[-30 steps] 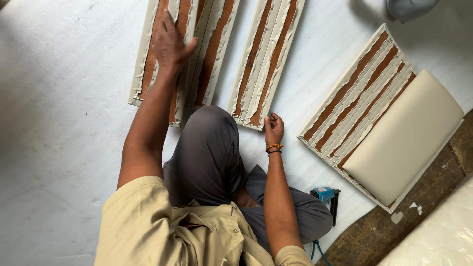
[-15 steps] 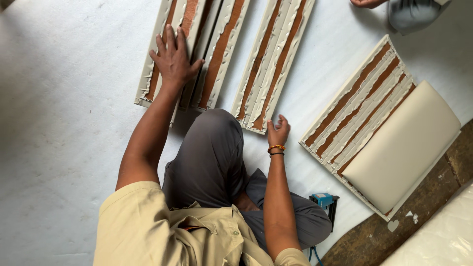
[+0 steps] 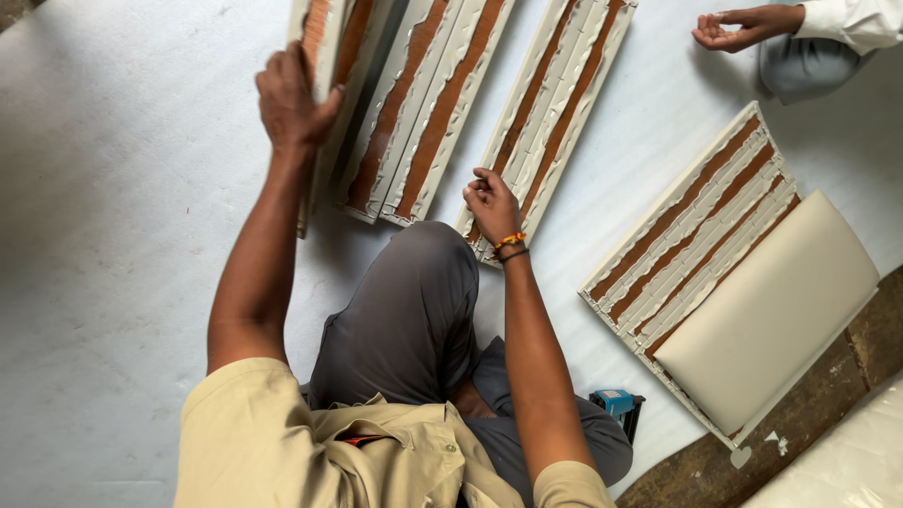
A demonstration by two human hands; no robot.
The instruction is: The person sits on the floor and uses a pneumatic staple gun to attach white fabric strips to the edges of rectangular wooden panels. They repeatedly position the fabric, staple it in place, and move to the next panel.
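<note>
My left hand (image 3: 292, 94) grips the long edge of the leftmost upholstered panel (image 3: 324, 56), a cream strip with brown wood showing on its back, and holds it tilted up on its side. Beside it a second panel (image 3: 423, 113) lies back-up on the white floor sheet. My right hand (image 3: 491, 202) rests with its fingers curled on the near end of a third panel (image 3: 555, 103). An orange and black band circles that wrist. My bent knee in grey trousers (image 3: 414, 310) sits between my arms.
At the right, a wider stack of panels (image 3: 696, 235) lies with a plain cream cushion (image 3: 771, 310) on top. A blue power tool (image 3: 616, 404) stands by my leg. Another person's hand (image 3: 743, 23) and white sleeve are at the top right. Bare brown floor (image 3: 828, 376) shows at the lower right.
My left hand went from lying flat on the leftmost panel to gripping its edge and tipping it up. My right hand moved onto the third panel's end. Another person's hand came into view.
</note>
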